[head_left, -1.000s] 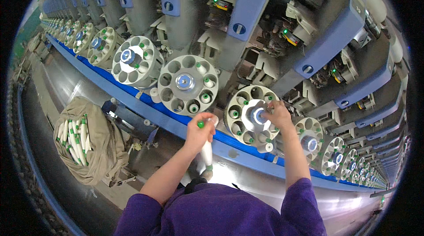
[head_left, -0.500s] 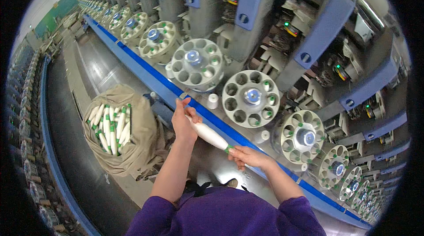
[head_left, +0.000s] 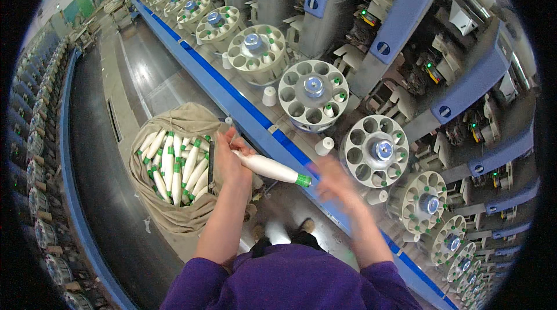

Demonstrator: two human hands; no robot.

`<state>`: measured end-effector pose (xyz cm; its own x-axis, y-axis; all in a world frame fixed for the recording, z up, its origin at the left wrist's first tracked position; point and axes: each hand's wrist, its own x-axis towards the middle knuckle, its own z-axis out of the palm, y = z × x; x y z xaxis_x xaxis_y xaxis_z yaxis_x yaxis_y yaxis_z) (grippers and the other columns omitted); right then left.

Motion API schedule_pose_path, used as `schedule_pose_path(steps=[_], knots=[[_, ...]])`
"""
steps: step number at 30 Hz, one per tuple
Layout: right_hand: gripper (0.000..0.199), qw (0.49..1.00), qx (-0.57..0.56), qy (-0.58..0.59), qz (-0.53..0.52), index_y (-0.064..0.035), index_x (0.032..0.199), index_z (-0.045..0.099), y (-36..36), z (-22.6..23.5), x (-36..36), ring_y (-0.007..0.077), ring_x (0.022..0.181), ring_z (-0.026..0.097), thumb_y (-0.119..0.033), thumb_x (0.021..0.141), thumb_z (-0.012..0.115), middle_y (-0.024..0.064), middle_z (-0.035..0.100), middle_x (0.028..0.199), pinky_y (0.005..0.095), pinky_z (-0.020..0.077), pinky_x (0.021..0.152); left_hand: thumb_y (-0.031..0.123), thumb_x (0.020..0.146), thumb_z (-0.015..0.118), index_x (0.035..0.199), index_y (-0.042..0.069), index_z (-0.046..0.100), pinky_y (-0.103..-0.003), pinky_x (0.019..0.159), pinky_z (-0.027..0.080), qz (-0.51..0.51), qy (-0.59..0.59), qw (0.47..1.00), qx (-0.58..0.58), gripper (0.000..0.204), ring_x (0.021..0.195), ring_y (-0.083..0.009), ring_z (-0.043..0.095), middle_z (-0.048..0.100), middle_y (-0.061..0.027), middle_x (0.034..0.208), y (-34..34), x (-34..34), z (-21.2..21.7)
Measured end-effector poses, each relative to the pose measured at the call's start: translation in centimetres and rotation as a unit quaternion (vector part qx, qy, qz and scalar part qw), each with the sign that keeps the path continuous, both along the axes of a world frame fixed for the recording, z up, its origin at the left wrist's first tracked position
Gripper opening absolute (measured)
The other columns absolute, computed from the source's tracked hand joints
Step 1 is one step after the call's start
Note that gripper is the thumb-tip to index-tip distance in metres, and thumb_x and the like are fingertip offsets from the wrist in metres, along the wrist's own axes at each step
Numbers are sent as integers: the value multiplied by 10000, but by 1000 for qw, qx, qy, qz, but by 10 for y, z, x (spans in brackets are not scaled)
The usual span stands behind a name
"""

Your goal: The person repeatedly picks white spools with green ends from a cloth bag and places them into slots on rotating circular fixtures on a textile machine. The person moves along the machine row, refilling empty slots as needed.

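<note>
My left hand (head_left: 230,156) is wrapped round one end of a white yarn bobbin (head_left: 268,167), which lies nearly level in front of me. The bobbin's green end points right, toward my right hand (head_left: 336,182). That hand is smeared by motion, just past the green tip, and its fingers cannot be made out. To the left of my left wrist stands a beige cloth sack (head_left: 177,220), filled with several more white bobbins (head_left: 176,165) with green ends.
A blue machine rail (head_left: 249,110) runs diagonally past my hands. Behind it stand round magazines (head_left: 314,96) with pockets, some holding green-tipped bobbins. Small white cones (head_left: 325,146) sit along the rail. Blue and grey machine columns (head_left: 400,28) rise behind.
My right hand has let go of the bobbin's green end and moved slightly right and up. The bobbin stays in my left hand. The view has shifted along the machine.
</note>
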<state>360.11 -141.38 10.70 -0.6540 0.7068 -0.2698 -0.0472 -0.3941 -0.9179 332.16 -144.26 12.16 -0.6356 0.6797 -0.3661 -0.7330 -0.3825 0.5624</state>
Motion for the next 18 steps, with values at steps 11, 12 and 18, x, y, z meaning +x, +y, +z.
schedule_pose_path(steps=[11, 12, 18], knots=[[241, 981, -129, 31, 144, -114, 757, 481, 78, -13, -33, 98, 529, 399, -284, 928, 480, -3, 478, 636, 243, 337, 489, 422, 957, 385, 1029, 59, 486, -309, 500, 362, 70, -56, 996, -26, 383, 490, -124, 359, 406, -6, 598, 18, -13, -21], [243, 968, -213, 42, 126, -122, 726, 456, 94, -14, -23, 104, 503, 376, -265, 920, 484, -17, 443, 602, 246, 317, 464, 432, 951, 392, 1028, 59, 487, -311, 495, 362, 85, -53, 995, -25, 393, 480, -125, 356, 400, -11, 588, 22, -12, -21], [175, 747, -57, 200, -632, -50, 896, 543, 201, 32, 84, 140, 625, 506, -194, 905, 445, 48, 590, 841, 275, 440, 589, 449, 947, 388, 1030, 66, 493, -307, 505, 374, 134, -57, 989, -18, 406, 474, -122, 358, 413, -6, 591, 39, -10, -17]])
